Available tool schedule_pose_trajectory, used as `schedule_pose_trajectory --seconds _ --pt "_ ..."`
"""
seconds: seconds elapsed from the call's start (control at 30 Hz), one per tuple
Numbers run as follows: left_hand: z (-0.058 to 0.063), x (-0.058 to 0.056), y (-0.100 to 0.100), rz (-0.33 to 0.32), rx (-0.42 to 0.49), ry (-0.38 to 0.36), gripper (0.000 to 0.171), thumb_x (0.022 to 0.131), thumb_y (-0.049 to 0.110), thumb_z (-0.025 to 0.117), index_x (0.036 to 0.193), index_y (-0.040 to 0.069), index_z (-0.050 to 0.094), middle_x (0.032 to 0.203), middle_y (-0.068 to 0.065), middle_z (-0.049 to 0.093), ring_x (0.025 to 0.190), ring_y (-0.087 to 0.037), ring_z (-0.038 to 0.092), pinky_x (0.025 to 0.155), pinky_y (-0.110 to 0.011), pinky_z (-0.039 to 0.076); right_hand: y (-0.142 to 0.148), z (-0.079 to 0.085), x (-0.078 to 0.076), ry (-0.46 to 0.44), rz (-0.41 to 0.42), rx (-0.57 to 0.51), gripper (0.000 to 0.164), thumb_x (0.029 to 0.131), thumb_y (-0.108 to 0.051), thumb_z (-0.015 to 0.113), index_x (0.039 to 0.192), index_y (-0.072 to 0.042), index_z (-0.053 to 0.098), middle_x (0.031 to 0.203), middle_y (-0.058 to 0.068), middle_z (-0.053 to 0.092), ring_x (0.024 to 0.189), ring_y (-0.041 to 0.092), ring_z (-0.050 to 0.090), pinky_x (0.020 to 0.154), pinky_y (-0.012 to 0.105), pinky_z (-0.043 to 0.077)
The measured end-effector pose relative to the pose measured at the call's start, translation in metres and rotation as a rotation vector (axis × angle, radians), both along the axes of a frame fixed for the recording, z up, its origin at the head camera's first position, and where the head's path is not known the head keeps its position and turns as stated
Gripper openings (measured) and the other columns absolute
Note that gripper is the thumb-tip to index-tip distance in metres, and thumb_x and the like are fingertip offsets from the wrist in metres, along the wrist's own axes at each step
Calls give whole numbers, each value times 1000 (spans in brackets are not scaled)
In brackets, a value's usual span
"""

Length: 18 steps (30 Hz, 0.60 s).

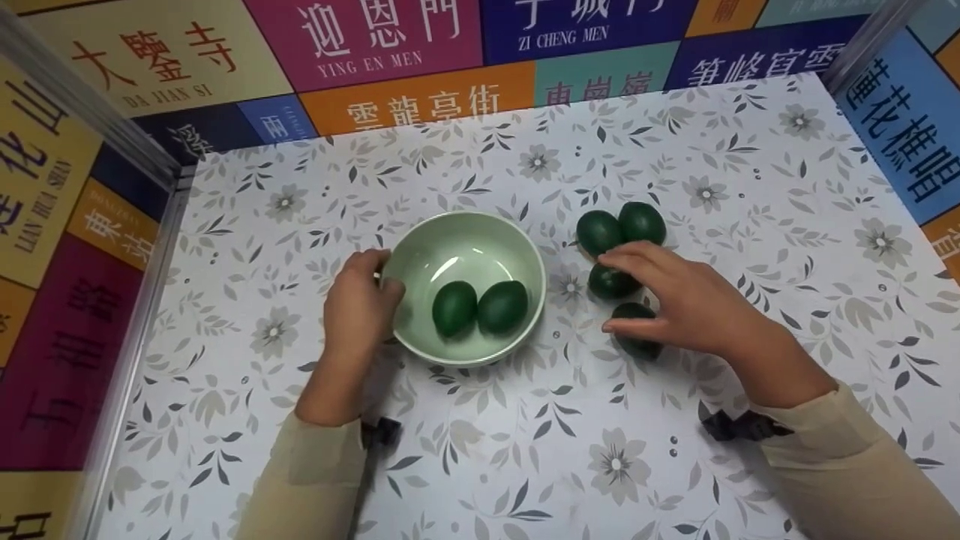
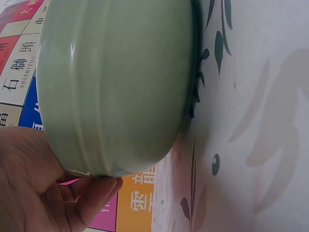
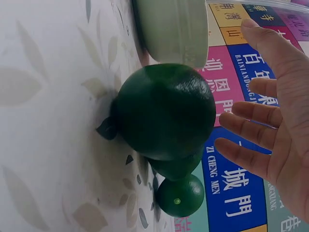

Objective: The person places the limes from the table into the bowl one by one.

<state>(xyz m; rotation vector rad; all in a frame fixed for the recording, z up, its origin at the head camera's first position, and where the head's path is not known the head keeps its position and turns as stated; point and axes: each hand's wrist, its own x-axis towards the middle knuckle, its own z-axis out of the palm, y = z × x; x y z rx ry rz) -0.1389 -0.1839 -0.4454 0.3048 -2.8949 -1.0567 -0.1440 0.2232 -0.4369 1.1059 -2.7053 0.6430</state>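
My left hand (image 1: 358, 304) holds the light green bowl (image 1: 466, 244) by its left rim, thumb at the inner side and fingers outside. In the left wrist view, fingertips (image 2: 104, 188) press on the bowl's glossy outer wall (image 2: 120, 87). Two dark green egg-shaped fruits (image 1: 502, 307) lie side by side in the bowl. To its right, several more such fruits (image 1: 598, 233) form a loose row on the table. My right hand (image 1: 682, 300) hovers over the nearer ones, thumb and fingers spread. The right wrist view shows a gap between that hand and the closest fruit (image 3: 166, 111).
The table (image 1: 525, 420) has a white cover printed with grey flowers and leaves. Panels with colourful lettering (image 1: 390, 45) stand along its back, left and right sides. A dark strap (image 1: 742, 426) sits at the right sleeve cuff.
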Motion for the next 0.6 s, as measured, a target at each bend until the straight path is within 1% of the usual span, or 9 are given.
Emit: schedule_pose_trajectory --seconds 0.1,0.3,0.5,0.6 --pt "0 1 0 -3 -3 7 44 90 12 61 133 10 67 121 -8 69 107 -27 68 92 -46 55 2 -2 0 1 9 -1 81 75 -39 92 144 -14 59 140 7 59 107 26 67 73 44 57" --pt "-1 2 1 9 0 8 44 89 12 62 133 10 67 120 -8 69 106 -26 68 91 -46 55 6 -4 -3 -25 27 35 79 75 -41 91 143 -14 60 137 5 59 102 23 67 71 41 57" --pt "-1 1 0 4 -9 9 44 90 11 61 133 8 67 121 -9 69 107 -27 68 92 -47 55 8 -4 -3 -30 9 68 69 78 -44 89 135 -15 64 130 2 61 92 19 66 67 38 55" --pt "0 1 1 1 -14 11 44 89 11 61 133 8 67 120 -8 69 107 -27 67 91 -46 55 8 -2 -2 -54 1 97 64 79 -46 88 131 -16 66 126 -1 61 87 16 65 66 37 54"
